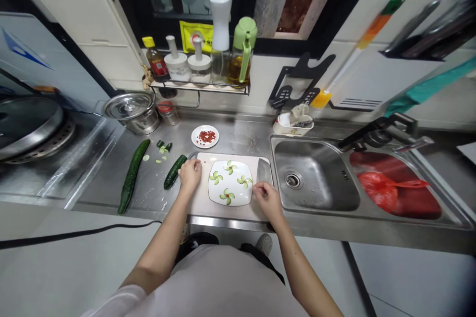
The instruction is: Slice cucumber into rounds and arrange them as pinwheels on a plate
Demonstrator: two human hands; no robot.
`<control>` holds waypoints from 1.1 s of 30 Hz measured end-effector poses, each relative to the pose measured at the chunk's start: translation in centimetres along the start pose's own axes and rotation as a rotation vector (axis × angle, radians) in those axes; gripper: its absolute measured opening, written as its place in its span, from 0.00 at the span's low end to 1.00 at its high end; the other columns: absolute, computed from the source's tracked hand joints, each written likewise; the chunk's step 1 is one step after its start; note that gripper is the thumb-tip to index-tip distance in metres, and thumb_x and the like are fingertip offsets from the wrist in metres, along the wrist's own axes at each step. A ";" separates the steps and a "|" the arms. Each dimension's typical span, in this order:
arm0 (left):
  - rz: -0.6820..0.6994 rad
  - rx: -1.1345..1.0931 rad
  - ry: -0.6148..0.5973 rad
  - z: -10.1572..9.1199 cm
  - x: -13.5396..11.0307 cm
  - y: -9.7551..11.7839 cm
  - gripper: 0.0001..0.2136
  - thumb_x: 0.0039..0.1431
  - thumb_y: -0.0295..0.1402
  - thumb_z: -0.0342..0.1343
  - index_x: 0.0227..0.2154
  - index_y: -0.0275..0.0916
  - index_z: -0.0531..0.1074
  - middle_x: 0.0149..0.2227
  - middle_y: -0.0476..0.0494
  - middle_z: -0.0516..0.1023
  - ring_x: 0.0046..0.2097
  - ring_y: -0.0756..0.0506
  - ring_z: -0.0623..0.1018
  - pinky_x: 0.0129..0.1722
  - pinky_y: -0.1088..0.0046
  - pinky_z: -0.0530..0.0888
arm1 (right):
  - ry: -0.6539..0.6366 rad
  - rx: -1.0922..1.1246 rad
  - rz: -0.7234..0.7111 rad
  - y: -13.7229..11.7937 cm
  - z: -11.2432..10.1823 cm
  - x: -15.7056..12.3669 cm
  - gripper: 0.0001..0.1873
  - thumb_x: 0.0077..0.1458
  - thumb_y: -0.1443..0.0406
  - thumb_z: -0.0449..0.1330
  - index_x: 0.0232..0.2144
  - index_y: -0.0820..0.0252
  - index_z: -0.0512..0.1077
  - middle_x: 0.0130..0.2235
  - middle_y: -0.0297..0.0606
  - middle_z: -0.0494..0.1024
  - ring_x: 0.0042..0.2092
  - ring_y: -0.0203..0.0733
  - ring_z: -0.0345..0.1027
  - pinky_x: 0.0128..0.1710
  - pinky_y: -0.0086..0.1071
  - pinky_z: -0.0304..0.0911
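A square white plate (230, 198) sits on a white cutting board (203, 205) at the counter's front edge. On it lie several pinwheel shapes made of cucumber slices (215, 177). My left hand (190, 175) is curled at the plate's left corner, beside a short cucumber piece (174, 172); whether it holds anything is hidden. My right hand (266, 197) pinches its fingers at the plate's right edge, near a knife blade (264, 170) lying on the board.
A whole cucumber (131, 176) and cut scraps (162, 151) lie left. A small dish of red bits (205, 136) stands behind the board. A pot (131, 110), condiment rack (201, 62), sink (312, 178) and red bag (386, 185) surround.
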State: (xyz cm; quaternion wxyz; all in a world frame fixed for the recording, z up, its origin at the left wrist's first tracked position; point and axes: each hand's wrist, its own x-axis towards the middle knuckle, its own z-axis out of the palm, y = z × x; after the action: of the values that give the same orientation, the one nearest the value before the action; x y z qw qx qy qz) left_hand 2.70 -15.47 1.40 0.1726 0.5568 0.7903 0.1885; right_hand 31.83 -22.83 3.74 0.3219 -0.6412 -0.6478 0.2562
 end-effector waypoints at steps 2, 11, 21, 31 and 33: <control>0.023 0.075 -0.038 0.2 0.9 0.6 0.12 0.60 0.34 0.50 0.43 0.45 0.75 0.46 0.39 0.77 0.51 0.37 0.71 0.49 0.59 0.64 | -0.003 0.005 0.004 0.1 0.1 -0.1 0.15 0.57 0.54 0.51 0.27 0.57 0.70 0.24 0.33 0.68 0.31 0.40 0.63 0.33 0.31 0.58; 0.159 0.231 -0.159 0.7 3.6 1.3 0.09 0.62 0.33 0.50 0.38 0.44 0.76 0.46 0.39 0.76 0.51 0.38 0.71 0.50 0.59 0.61 | -0.005 -0.002 0.008 0.5 0.7 -0.5 0.14 0.57 0.55 0.52 0.27 0.56 0.70 0.25 0.34 0.71 0.32 0.40 0.64 0.33 0.31 0.58; 0.062 0.011 -0.184 0.7 3.8 1.0 0.06 0.56 0.31 0.53 0.32 0.40 0.75 0.41 0.40 0.78 0.45 0.41 0.74 0.46 0.63 0.67 | -0.030 0.030 -0.022 -0.3 1.5 0.3 0.13 0.58 0.57 0.53 0.28 0.57 0.70 0.25 0.34 0.70 0.32 0.40 0.64 0.34 0.31 0.58; 0.021 -0.980 -0.312 0.3 -1.3 2.8 0.12 0.45 0.40 0.63 0.28 0.36 0.75 0.30 0.46 0.77 0.31 0.51 0.72 0.34 0.75 0.70 | -0.131 0.093 -0.240 -7.1 4.4 5.6 0.06 0.57 0.64 0.56 0.31 0.57 0.72 0.31 0.35 0.74 0.38 0.41 0.65 0.42 0.33 0.59; 0.017 -1.033 -0.319 -0.2 -2.0 3.1 0.13 0.43 0.40 0.65 0.28 0.36 0.75 0.28 0.47 0.76 0.29 0.52 0.70 0.31 0.76 0.68 | -0.156 0.077 -0.286 -7.7 4.9 6.2 0.05 0.57 0.65 0.56 0.32 0.57 0.72 0.33 0.36 0.74 0.39 0.41 0.65 0.44 0.34 0.58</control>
State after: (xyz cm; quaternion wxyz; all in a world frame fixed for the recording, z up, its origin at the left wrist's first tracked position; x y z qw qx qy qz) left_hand 5.82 -16.41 3.19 0.5403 0.4278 0.5541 0.4669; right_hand 23.22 -16.64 6.76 0.3280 -0.5078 -0.7452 0.2814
